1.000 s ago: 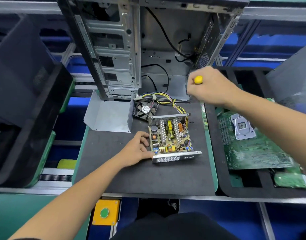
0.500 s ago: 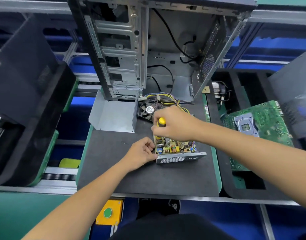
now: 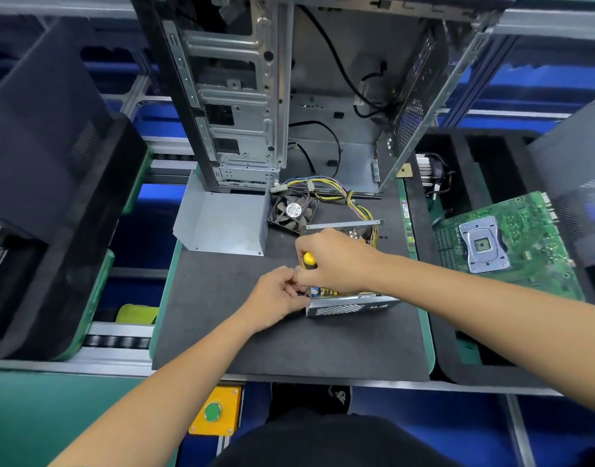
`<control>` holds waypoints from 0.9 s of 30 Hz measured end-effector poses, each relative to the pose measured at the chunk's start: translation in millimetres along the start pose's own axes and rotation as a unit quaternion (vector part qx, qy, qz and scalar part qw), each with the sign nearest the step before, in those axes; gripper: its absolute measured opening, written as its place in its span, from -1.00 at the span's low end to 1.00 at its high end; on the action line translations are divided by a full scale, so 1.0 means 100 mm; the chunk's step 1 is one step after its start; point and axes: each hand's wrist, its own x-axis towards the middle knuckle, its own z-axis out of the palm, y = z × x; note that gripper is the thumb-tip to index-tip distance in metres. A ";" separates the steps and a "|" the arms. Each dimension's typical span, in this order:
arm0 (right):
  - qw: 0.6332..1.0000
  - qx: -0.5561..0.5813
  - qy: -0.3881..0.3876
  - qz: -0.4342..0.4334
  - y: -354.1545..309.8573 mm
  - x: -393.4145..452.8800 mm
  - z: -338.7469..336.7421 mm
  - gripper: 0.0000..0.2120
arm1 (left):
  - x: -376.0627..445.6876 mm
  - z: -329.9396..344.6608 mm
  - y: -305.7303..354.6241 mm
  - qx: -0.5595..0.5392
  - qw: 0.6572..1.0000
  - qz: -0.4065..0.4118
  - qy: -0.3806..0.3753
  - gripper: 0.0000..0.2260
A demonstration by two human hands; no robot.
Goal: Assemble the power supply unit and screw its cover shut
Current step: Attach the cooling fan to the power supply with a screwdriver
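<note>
The open power supply unit (image 3: 348, 306) lies on the black mat (image 3: 255, 338), its circuit board mostly hidden under my hands. My right hand (image 3: 336, 261) is shut on a yellow-handled screwdriver (image 3: 309, 260), held upright over the unit's near left corner. My left hand (image 3: 276, 298) pinches at that same corner beside the screwdriver shaft; whatever it holds is too small to see. The grey metal cover (image 3: 222, 224) lies apart at the back left of the mat. A black fan (image 3: 292, 212) on yellow and black wires (image 3: 340, 190) lies behind the unit.
An open computer case (image 3: 289, 96) stands upright behind the mat. A green motherboard (image 3: 505, 244) rests in a black foam tray at the right, with a heatsink (image 3: 427, 168) behind it. Black foam trays (image 3: 47, 197) stand at the left. A yellow box with a green button (image 3: 213, 412) sits below the bench edge.
My right hand has carried the screwdriver from the far right of the mat down onto the unit's near left corner. My left hand has closed from a flat rest into a pinch there.
</note>
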 end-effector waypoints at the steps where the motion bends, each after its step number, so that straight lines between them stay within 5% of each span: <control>1: 1.000 -0.004 0.000 0.001 0.00 0.00 0.01 -0.83 | 0.00 0.00 0.01 -0.003 1.000 -0.002 -0.001 -0.78; 27: 0.997 0.059 0.045 0.003 0.03 -0.04 -0.16 -0.84 | -0.02 0.01 0.02 -0.014 1.000 -0.018 0.019 -0.78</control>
